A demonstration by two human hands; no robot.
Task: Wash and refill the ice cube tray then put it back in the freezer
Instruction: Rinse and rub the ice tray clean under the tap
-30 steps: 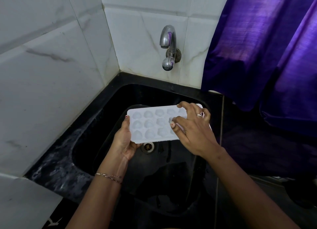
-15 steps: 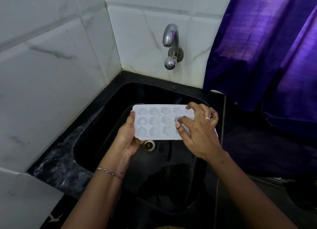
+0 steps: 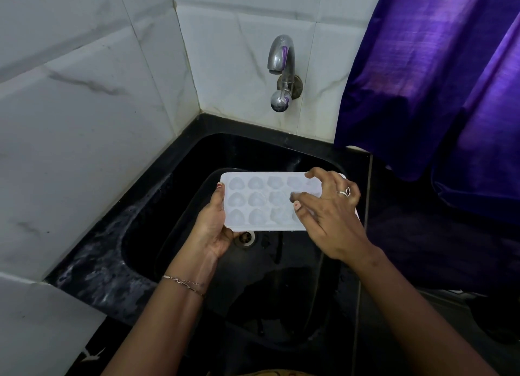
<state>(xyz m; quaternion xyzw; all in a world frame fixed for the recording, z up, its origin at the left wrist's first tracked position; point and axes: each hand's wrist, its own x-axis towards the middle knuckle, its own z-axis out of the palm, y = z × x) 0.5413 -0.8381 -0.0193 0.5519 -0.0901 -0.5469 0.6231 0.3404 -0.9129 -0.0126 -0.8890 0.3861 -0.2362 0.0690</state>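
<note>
A white ice cube tray [image 3: 259,201] with heart-shaped cells is held flat over the black sink [image 3: 180,178], below the tap. My left hand [image 3: 213,223] grips the tray's left end from underneath, thumb on the rim. My right hand [image 3: 329,212] lies over the tray's right end, its fingers spread and bent on the cells, a ring on one finger. The right end of the tray is hidden under that hand. No water runs from the steel tap [image 3: 281,71] on the back wall.
The drain [image 3: 246,238] shows just below the tray. White marble-look tiles [image 3: 84,122] close off the left and back. A purple curtain [image 3: 436,80] hangs at the right over a dark counter [image 3: 422,249]. The sink's wet black ledge [image 3: 95,266] runs along the left.
The tray has stayed over the sink in both hands. My right hand's fingers have shifted and spread across the tray's right cells. The view has moved slightly closer.
</note>
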